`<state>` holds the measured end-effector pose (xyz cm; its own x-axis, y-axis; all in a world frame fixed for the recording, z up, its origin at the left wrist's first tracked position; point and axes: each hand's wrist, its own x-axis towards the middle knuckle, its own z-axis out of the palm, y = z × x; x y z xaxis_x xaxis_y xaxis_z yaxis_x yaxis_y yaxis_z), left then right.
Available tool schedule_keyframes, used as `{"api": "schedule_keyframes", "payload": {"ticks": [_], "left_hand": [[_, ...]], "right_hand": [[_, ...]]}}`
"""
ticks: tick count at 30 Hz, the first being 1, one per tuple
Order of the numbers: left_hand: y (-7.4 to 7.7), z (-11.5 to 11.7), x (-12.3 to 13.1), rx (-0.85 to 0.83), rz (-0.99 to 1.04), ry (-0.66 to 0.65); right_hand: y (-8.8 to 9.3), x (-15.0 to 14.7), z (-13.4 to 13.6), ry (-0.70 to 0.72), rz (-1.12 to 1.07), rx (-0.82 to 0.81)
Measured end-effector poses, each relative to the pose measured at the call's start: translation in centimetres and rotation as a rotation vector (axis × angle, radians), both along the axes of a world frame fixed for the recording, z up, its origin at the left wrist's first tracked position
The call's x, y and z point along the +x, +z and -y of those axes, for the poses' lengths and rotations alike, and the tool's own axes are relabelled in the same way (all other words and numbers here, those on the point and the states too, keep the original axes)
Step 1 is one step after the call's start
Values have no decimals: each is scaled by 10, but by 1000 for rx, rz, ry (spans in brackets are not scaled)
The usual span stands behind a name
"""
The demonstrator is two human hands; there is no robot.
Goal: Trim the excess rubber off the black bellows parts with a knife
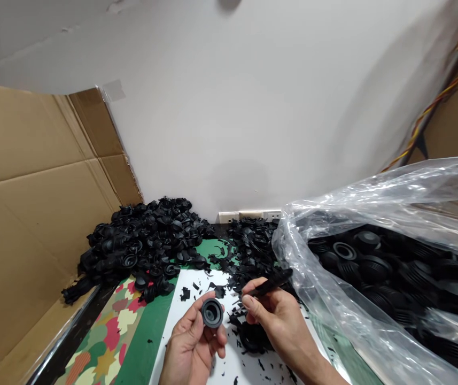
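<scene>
My left hand (188, 342) is closed around a round black rubber bellows piece (212, 314), its open ringed end facing up toward me. To the right, my right hand (285, 321) grips a slim black handled tool (273, 281) between thumb and fingers; its tip is too small to make out. The two hands are apart, both above a white sheet (208, 369) scattered with black scraps. Just below my right hand lies a black rubber piece (253, 338) among the trimmings.
A heap of black rubber parts (144, 240) rises at the left beside a cardboard panel (32, 176). Black shavings (253, 240) pile up near the wall sockets (248, 216). On the right, a clear plastic bag (293, 235) holds many bellows pieces (373, 267). Patterned paper (112, 334) covers the left side.
</scene>
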<state>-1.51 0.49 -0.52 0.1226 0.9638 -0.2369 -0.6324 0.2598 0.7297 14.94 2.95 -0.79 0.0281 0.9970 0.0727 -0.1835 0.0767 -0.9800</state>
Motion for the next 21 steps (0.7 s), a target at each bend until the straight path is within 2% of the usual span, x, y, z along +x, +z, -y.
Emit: {"api": "schedule_keyframes", "payload": {"ticks": [15,21], "left_hand": [[5,2,2,-22,-2,25],[5,1,4,-52,-92,93]], "right_hand": [[4,1,4,-10,-49,72],[7,-1,9,61,-78,84]]}}
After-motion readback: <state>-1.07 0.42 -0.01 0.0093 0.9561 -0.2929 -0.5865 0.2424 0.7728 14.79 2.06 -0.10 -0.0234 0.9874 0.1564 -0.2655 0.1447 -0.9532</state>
